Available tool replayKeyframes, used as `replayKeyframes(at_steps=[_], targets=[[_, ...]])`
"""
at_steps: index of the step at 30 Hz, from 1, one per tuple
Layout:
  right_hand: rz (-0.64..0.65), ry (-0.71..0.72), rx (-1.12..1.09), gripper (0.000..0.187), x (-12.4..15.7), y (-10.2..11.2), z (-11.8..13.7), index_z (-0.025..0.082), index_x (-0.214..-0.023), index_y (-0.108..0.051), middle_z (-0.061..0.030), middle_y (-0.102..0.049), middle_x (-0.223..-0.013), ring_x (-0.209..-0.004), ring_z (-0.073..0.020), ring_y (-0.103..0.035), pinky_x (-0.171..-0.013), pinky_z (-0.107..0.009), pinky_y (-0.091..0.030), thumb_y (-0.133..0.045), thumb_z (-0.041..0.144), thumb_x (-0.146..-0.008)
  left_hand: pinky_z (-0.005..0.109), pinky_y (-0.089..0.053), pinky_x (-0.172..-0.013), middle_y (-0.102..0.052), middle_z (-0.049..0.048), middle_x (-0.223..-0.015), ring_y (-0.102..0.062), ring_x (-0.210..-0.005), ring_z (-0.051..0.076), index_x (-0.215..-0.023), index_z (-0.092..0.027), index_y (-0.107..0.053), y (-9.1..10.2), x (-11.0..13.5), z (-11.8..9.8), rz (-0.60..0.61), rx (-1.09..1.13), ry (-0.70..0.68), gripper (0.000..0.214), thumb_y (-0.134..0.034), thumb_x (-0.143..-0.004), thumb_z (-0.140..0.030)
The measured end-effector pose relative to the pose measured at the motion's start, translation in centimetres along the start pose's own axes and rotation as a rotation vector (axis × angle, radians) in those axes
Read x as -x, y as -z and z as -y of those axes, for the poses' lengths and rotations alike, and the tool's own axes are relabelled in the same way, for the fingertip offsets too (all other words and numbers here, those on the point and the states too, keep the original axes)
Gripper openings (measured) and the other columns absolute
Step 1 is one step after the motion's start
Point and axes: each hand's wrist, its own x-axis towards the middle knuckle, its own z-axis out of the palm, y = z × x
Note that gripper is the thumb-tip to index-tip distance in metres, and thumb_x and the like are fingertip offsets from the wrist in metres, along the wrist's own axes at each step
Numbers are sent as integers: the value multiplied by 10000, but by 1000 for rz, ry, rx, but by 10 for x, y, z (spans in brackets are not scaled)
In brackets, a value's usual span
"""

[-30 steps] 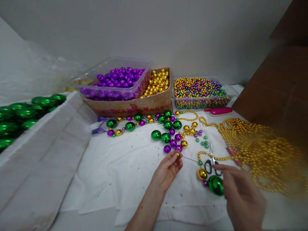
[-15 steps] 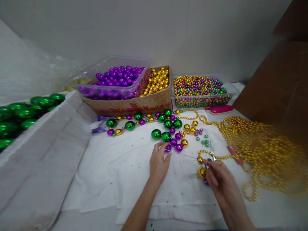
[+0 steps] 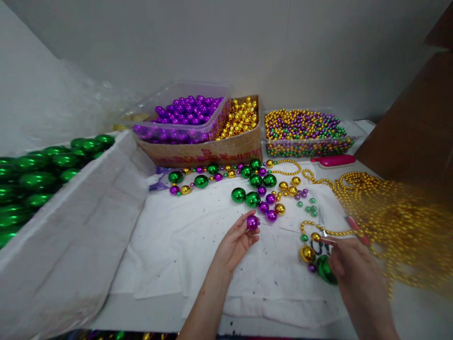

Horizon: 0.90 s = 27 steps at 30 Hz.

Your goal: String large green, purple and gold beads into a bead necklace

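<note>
Left hand (image 3: pixel 233 245) has a single purple bead (image 3: pixel 252 223) nipped between thumb and fingertips, raised just in front of the loose purple beads (image 3: pixel 271 216) on the white cloth (image 3: pixel 184 236). From my end, that small, shiny bead looks the likeliest thing to lose: a slick surface and so shallow a grip could let it pop out and roll over the counter (image 3: pixel 123 307). Next I'd worry about the thin strand (image 3: pixel 288 230) between the hands. It is barely visible to me, and a hard tug might snag it on the scissors (image 3: pixel 323 232), whose handles lie close to the right hand (image 3: pixel 334 248). A careless sweep by that side could also drag the gold chain (image 3: pixel 339 232) and tangle it with the heap of gold strings (image 3: pixel 396 222).

As for the grips, the left thumb and forefinger are closed to the bead's width, the remaining fingers loosely curled. On the right, I see fingertips drawn together on something thin and pale, next to a gold bead (image 3: pixel 316 237); needle or thread, I cannot tell. Just below sit a larger gold bead (image 3: pixel 307 254) and a big green bead (image 3: pixel 325 270), the latter partly behind those fingers.
</note>
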Motion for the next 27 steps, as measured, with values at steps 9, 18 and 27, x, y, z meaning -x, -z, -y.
replayKeyframes(at_steps=[9,18,27], targets=[[10,2,29,158,-1,6,-10,159,-752,-670,51,-392,-490,-419,-62,-289,-375,-202,-176,-645,315,-768,231,-529,-671,-644,93,-1022,-627,-772,134,-1086,-136,-609,2,-2,6,-40,24,11,269,-616,-821,-187],[-15,-12,41,136,0,3,-8,143,-737,-667,55,-381,-483,-417,-53,-289,-378,-191,-169,-645,274,-765,228,-524,-666,-636,86,-1001,-619,-777,135,-1095,-140,-593,-2,0,7,-19,36,14,286,-627,-814,-190],[63,-101,-58,166,0,-4,-18,164,-753,-628,69,-385,-470,-417,-61,-286,-399,-198,-201,-641,327,-779,245,-519,-677,-632,67,-965,-621,-795,143,-1078,-165,-598,-18,5,12,22,-13,27,304,-669,-786,-209]])
